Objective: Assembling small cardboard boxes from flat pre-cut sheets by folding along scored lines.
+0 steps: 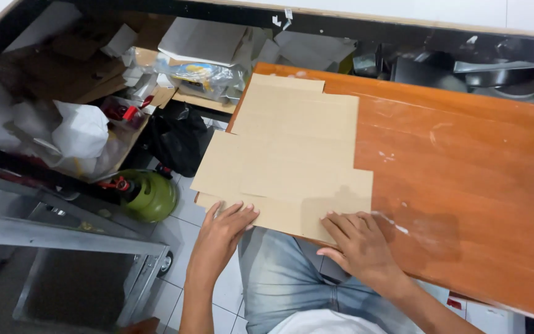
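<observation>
We are observing a flat, unfolded cardboard sheet [292, 154] lying on an orange-brown wooden table [465, 185], its left and near edges overhanging the table's corner. The left hand [220, 232] is resting on the sheet's near left flap, fingers spread and extended, grasping nothing. The right hand [356, 241] is pressing flat on the near right flap, fingers straight, palm down, likewise clenching nothing. We are noting both hands in contact with the cardboard's near edge, well apart from each other. Below the table's left side, a green gas cylinder [149, 195] is standing on the tiled floor, beside a black bag [177, 139] and a white bag [81, 130]. Grey metal shelving [63, 235] is standing at the lower left.
</observation>
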